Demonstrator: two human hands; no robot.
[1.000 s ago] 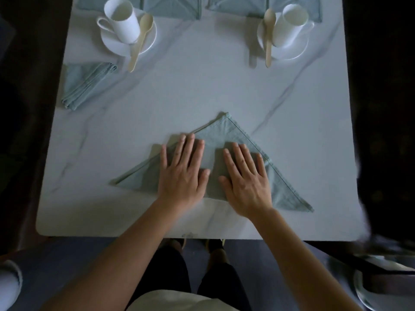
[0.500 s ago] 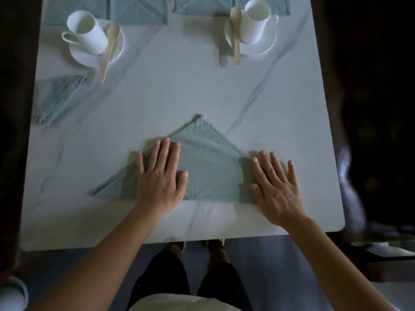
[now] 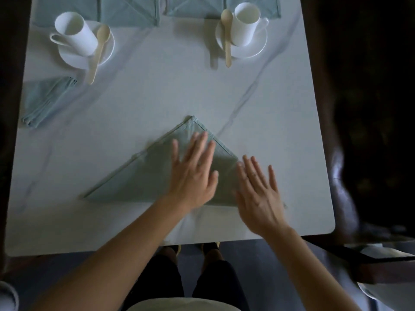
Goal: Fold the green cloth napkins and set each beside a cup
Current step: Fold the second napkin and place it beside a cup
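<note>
A green napkin (image 3: 139, 178) folded into a triangle lies on the white marble table (image 3: 157, 95), its long edge toward me. My left hand (image 3: 194, 173) lies flat on its right half with straight fingers. My right hand (image 3: 258, 189) lies flat over the napkin's right corner, fingers spread. A folded green napkin (image 3: 45, 101) sits at the left below the left cup (image 3: 75, 33). The right cup (image 3: 246, 24) stands on its saucer at the back right.
Each cup sits on a white saucer (image 3: 105, 52) with a wooden spoon (image 3: 98, 50); the second spoon (image 3: 227, 32) leans on the right saucer. Flat green napkins (image 3: 132, 10) lie along the far edge. The table's near edge is close to my body; dark chairs flank it.
My left hand slid right across the napkin toward its right half. My right hand stays at the right corner. The view shifted slightly.
</note>
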